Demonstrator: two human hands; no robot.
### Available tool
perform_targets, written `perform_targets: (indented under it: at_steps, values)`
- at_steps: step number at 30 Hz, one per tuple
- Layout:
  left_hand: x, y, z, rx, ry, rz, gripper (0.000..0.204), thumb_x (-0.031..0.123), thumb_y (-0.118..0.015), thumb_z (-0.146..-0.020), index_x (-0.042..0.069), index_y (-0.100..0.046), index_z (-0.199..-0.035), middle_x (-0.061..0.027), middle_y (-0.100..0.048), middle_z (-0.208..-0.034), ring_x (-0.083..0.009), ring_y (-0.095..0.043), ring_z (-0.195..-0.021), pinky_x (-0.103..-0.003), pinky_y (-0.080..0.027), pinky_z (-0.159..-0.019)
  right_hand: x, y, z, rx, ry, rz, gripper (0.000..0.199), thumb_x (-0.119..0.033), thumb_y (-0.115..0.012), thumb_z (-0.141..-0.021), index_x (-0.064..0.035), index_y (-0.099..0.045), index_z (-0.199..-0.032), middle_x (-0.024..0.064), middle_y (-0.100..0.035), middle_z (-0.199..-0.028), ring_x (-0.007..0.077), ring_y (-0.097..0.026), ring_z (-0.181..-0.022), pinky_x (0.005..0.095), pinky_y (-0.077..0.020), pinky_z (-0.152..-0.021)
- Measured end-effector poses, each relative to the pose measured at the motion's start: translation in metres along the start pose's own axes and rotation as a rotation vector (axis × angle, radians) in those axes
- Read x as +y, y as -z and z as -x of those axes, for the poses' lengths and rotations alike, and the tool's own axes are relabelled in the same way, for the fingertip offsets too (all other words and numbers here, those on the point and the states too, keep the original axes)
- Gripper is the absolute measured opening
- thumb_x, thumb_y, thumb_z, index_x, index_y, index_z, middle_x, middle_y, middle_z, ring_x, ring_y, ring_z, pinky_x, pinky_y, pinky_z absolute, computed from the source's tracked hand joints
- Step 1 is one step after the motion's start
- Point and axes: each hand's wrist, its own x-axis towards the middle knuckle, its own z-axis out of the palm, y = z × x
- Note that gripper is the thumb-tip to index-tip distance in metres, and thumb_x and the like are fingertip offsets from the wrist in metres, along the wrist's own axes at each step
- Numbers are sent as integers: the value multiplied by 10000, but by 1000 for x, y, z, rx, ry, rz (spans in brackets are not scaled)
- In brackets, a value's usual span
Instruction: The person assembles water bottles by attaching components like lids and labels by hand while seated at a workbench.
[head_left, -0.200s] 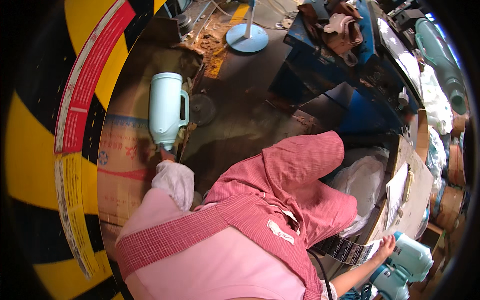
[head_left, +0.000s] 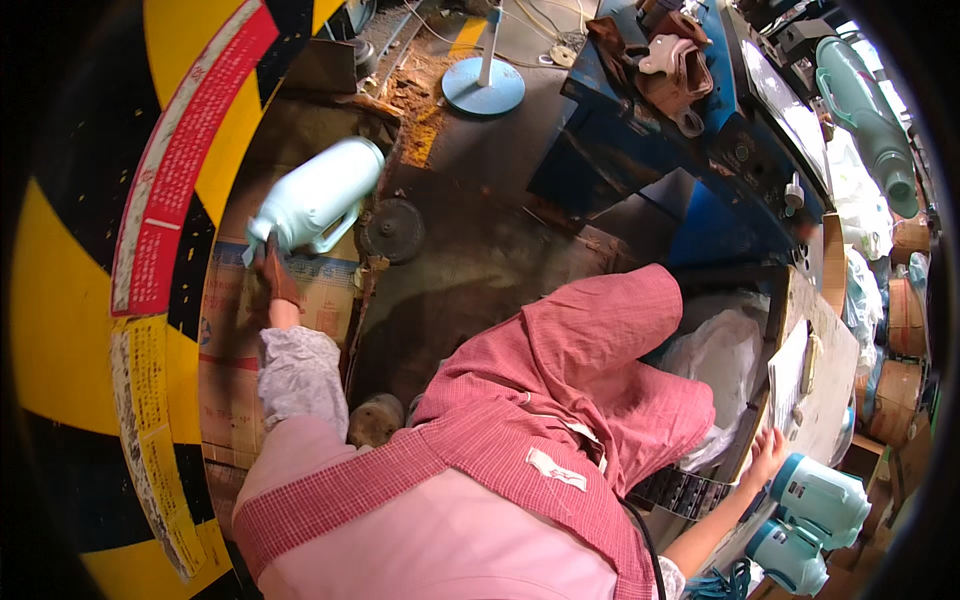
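My left hand [head_left: 277, 278], dark up to the wrist, grips the narrow end of a pale mint jug [head_left: 318, 195] with a side handle. The jug is tilted, its wide end toward the upper right, above flattened cardboard. My right hand [head_left: 766, 456] is at the bench edge at lower right, fingers partly spread, with nothing visible in them. Beside it lie two mint jugs, an upper one [head_left: 820, 500] and a lower one [head_left: 790, 553]. A dark strip of labels [head_left: 680, 494] hangs near my right forearm.
A yellow-and-black striped panel [head_left: 75, 330] curves along the left. Blue machinery [head_left: 650, 150] stands ahead, near a round-based stand [head_left: 484, 88]. A bench [head_left: 828, 350] with papers and an open compartment holding a plastic bag [head_left: 715, 360] is at right. Another mint jug [head_left: 868, 110] lies at upper right.
The jug in my left hand has swung from upright to tilted, its narrow end moving left and up. My right hand has shifted slightly up and left, off the nearby jug; the label strip hangs lower.
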Motion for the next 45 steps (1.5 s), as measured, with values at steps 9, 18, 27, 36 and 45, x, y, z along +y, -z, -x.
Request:
perform_targets:
  at_steps: [9,18,27,36,45]
  values:
    - [340,-168,168,-1241,-1638,-627,429,380,-740,-552,89,-622,-844,-78,-567,-920,-293,-496,-856,-409,-419,-779,-156,-281,60,-850,465,-75,535,-139,-603,-837,-39,-389,-1317,107,-434,-1331,200,-392,-1248,310,-345,-996]
    - [401,-296,287,-2038,-1618,333,436,414,-773,-569,65,-647,-800,-83,-639,-827,-359,-556,-965,-444,-438,-783,-200,-246,37,-1133,593,-127,875,-362,-702,-662,-44,-298,-1370,127,-363,-1387,248,-327,-1293,428,-254,-1055]
    - [211,-311,387,-2389,-647,365,255,104,-803,-586,34,-593,-713,-99,-593,-790,-241,-584,-793,-341,-462,-721,-145,-354,60,-1361,873,-202,500,-311,-685,-759,-89,-537,-1183,104,-491,-1277,274,-372,-1259,379,-279,-1051]
    - [207,-214,364,-1630,-1729,-354,317,300,-667,-772,262,-548,-1063,-36,-490,-1201,-254,-436,-1164,-515,-317,-1034,-129,-357,81,-1003,812,-53,417,-401,-489,-878,-135,-563,-1190,115,-543,-1220,290,-432,-1187,379,-331,-1005]
    - [259,-250,337,-1222,-1134,-113,583,172,-800,-609,18,-474,-1067,-123,-538,-1017,-293,-550,-982,-403,-456,-850,-165,-304,98,-874,620,-434,433,-403,-429,-928,-56,-543,-1160,101,-541,-1094,202,-524,-1026,324,-396,-909]
